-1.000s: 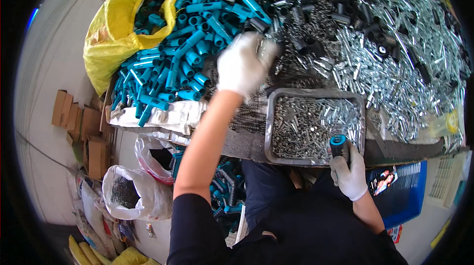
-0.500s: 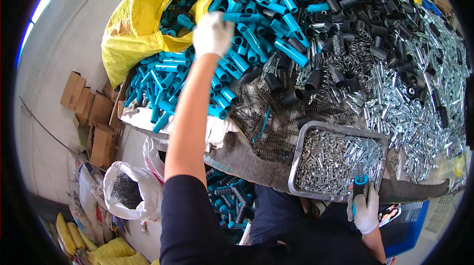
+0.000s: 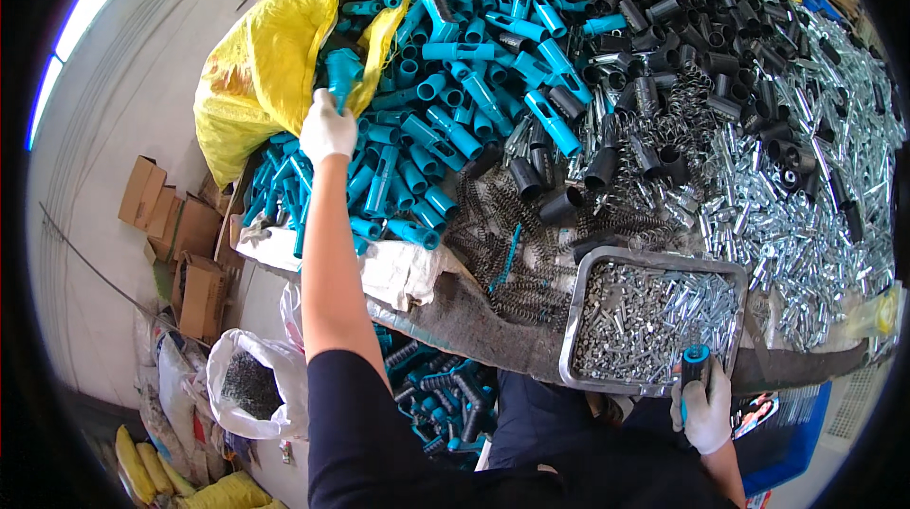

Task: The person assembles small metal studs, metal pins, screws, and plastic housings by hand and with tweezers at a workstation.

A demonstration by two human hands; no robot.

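My left hand (image 3: 329, 130), in a white glove, is closed around the lower end of a teal plastic handle piece (image 3: 343, 71) at the mouth of a yellow woven bag (image 3: 256, 73). More teal and black pieces show inside the bag. At the lower right, my gloved right hand (image 3: 707, 411) grips a black and teal tool handle (image 3: 695, 372) upright, its ringed end up. That handle stands at the front edge of a grey tray (image 3: 567, 338) of small metal pins. Teal tubular housings (image 3: 379, 177) lie heaped beside my left hand.
Black sleeves (image 3: 654, 11), coil springs (image 3: 521, 263) and shiny metal parts (image 3: 806, 253) cover the rest of the bench. Below stand a white sack (image 3: 223, 395) and a pile of teal-black handles (image 3: 450, 395). Cardboard boxes (image 3: 199, 296) stand left; a blue crate (image 3: 806, 443) is lower right.
My left hand has moved left and nearer, from above the teal heap to the bag mouth, where a teal handle piece shows in it. My right hand still grips its handle.
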